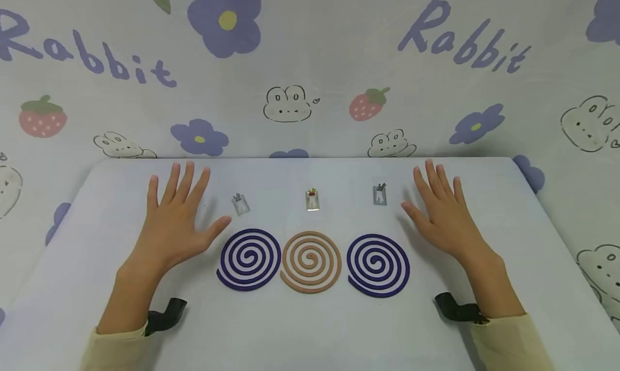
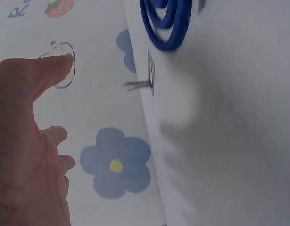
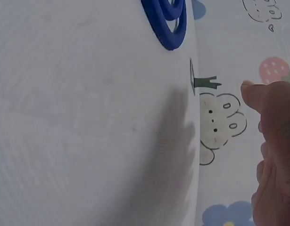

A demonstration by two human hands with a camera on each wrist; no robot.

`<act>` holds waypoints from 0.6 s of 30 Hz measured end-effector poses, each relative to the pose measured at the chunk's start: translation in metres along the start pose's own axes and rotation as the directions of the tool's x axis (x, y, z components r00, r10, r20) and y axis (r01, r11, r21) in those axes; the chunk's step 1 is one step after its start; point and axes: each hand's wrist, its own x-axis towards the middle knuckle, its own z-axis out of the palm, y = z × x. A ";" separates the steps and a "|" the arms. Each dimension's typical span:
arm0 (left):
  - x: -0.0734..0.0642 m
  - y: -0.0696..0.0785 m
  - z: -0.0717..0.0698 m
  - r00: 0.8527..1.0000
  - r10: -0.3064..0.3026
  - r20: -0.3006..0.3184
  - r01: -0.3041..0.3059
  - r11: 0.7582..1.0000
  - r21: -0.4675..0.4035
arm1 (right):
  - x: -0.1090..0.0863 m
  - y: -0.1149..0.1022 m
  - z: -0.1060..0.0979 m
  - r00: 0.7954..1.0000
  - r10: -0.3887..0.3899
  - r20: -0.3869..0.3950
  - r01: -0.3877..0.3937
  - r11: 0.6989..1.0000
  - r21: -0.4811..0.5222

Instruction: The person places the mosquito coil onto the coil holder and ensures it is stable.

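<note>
Three spiral mosquito coils lie flat in a row: a dark blue one on the left, a tan one in the middle and another dark blue one on the right. Behind them are three small metal coil stands: a silvery left one, a gold-toned middle one and a grey right one, each with raised prongs. My left hand is spread beside the left coil and stand, holding nothing. Fingers extended, my right hand is to the right of the right stand, also holding nothing.
The white table ends at a straight back edge. Beyond it hangs a pale cloth printed with rabbits, flowers and strawberries. A black wrist mount sits at the left cuff and another black mount at the right.
</note>
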 end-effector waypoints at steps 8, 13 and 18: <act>0.009 0.024 0.010 0.998 0.065 0.019 -0.065 0.998 -0.001 | -0.001 -0.013 0.006 0.997 -0.055 0.045 0.056 0.998 -0.011; 0.012 0.043 0.015 0.994 0.097 0.057 -0.098 0.995 0.004 | -0.009 -0.017 0.007 0.996 -0.051 0.078 0.050 0.999 0.008; 0.013 0.068 0.019 0.986 0.151 0.072 -0.150 0.989 -0.015 | -0.014 -0.025 0.008 0.990 -0.087 0.108 0.084 0.996 0.036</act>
